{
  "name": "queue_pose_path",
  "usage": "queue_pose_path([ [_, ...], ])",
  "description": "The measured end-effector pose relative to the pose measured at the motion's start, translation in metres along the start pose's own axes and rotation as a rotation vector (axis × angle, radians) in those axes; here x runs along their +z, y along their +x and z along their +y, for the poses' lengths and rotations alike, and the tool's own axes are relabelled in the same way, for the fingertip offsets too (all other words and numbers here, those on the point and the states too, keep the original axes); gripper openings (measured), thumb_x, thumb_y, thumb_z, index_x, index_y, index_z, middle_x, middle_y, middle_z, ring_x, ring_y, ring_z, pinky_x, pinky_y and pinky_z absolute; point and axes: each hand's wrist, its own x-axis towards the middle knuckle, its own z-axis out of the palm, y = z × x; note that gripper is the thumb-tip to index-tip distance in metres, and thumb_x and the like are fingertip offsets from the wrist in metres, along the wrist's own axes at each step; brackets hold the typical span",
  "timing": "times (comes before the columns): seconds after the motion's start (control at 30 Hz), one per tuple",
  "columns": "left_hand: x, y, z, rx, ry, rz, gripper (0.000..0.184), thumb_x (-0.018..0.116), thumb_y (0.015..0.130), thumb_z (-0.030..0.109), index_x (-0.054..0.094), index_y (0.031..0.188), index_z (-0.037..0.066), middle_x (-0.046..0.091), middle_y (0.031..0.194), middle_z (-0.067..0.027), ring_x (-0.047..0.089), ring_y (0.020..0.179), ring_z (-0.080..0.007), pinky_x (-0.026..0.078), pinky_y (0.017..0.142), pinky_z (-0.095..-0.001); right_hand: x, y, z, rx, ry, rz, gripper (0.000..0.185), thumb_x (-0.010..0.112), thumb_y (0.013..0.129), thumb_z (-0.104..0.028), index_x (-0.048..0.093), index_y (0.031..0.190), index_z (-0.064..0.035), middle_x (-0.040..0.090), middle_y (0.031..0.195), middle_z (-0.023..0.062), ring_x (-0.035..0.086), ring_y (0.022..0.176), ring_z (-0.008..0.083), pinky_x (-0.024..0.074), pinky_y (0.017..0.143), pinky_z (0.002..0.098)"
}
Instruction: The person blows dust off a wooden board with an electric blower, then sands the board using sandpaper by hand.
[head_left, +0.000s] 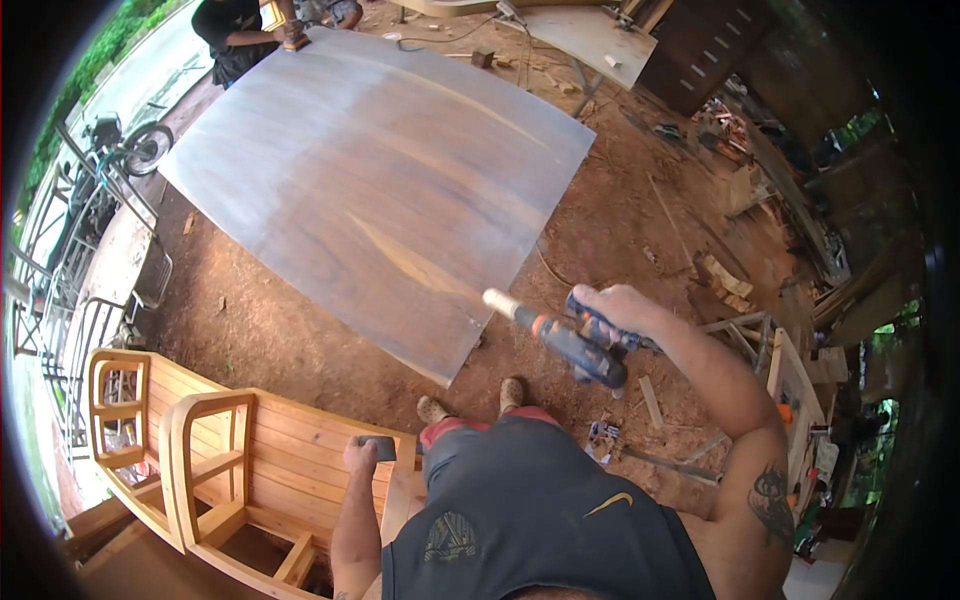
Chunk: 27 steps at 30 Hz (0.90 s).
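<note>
My right hand (617, 306) is wrapped round the handle of a black, blue and orange pistol-grip power tool (575, 348). A pale cylindrical tip at its front points towards the near right corner of a large wooden slab (370, 180). The slab's brown top has whitish patches and yellow streaks. At lower left, my left hand (358, 457) is closed on a small dark grey block (380, 448), held above the end of a slatted wooden bench (290, 435). Which tool bit or nozzle the tip is, I cannot tell.
Across the slab, another person (235, 40) holds a sander (295, 40) on its far left edge. A motorbike (100, 165) stands at left. Wood scraps (728, 280) litter the reddish dirt at right. A pale panel (585, 40) and a dark cabinet (705, 50) are at the back.
</note>
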Motion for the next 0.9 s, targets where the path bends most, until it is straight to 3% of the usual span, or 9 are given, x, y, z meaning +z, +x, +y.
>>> queue_pose_path([
  [0.2, 0.0, 0.002, 0.006, 0.017, -0.004, 0.015, 0.034, 0.069, 0.074, 0.031, 0.068, 0.091, 0.001, 0.072, 0.091, -0.0259, 0.069, 0.091, -0.0439, 0.054, 0.082, -0.0503, -0.046, 0.044, 0.012, 0.022, 0.22, 0.277, 0.073, 0.05, 0.099, -0.073, 0.068, 0.085, -0.0038, 0.058, 0.062, 0.0042, 0.058, 0.051, 0.0164, 0.047, 0.048, 0.035],
  [0.33, 0.003, 0.005, -0.002, 0.016, -0.037, 0.035, 0.033, 0.068, 0.074, 0.03, 0.067, 0.088, 0.0, 0.071, 0.088, -0.0259, 0.069, 0.087, -0.0443, 0.053, 0.079, -0.0511, -0.075, 0.082, 0.028, -0.012, 0.35, 0.322, 0.071, 0.05, 0.1, -0.07, 0.065, 0.079, -0.0042, 0.057, 0.063, 0.0055, 0.055, 0.048, 0.0168, 0.0447, 0.045, 0.0346],
  [0.47, 0.007, 0.009, -0.029, 0.018, -0.045, 0.047, 0.032, 0.069, 0.073, 0.029, 0.065, 0.085, 0.0, 0.069, 0.085, -0.0251, 0.067, 0.083, -0.0441, 0.052, 0.078, -0.0515, -0.099, 0.118, 0.036, -0.02, 0.461, 0.424, 0.068, 0.049, 0.101, -0.068, 0.064, 0.084, -0.004, 0.056, 0.061, 0.007, 0.054, 0.045, 0.0195, 0.0429, 0.044, 0.0371],
  [0.67, -0.008, -0.016, -0.04, -0.054, -0.024, 0.098, 0.03, 0.07, 0.073, 0.025, 0.066, 0.086, -0.002, 0.07, 0.087, -0.0253, 0.069, 0.085, -0.0431, 0.053, 0.079, -0.0504, -0.138, 0.174, 0.039, 0.02, 0.511, 0.582, 0.07, 0.044, 0.102, -0.07, 0.066, 0.094, -0.0038, 0.062, 0.069, 0.011, 0.061, 0.054, 0.023, 0.0491, 0.053, 0.0398],
  [0.9, -0.011, -0.023, -0.065, -0.062, -0.058, 0.147, 0.034, 0.072, 0.074, 0.023, 0.066, 0.09, -0.006, 0.07, 0.087, -0.0264, 0.069, 0.082, -0.0409, 0.054, 0.077, -0.0494, -0.161, 0.204, 0.02, -0.017, 0.632, 0.591, 0.066, 0.045, 0.101, -0.069, 0.065, 0.092, -0.0059, 0.062, 0.065, 0.0119, 0.058, 0.049, 0.0246, 0.0476, 0.049, 0.0414],
])
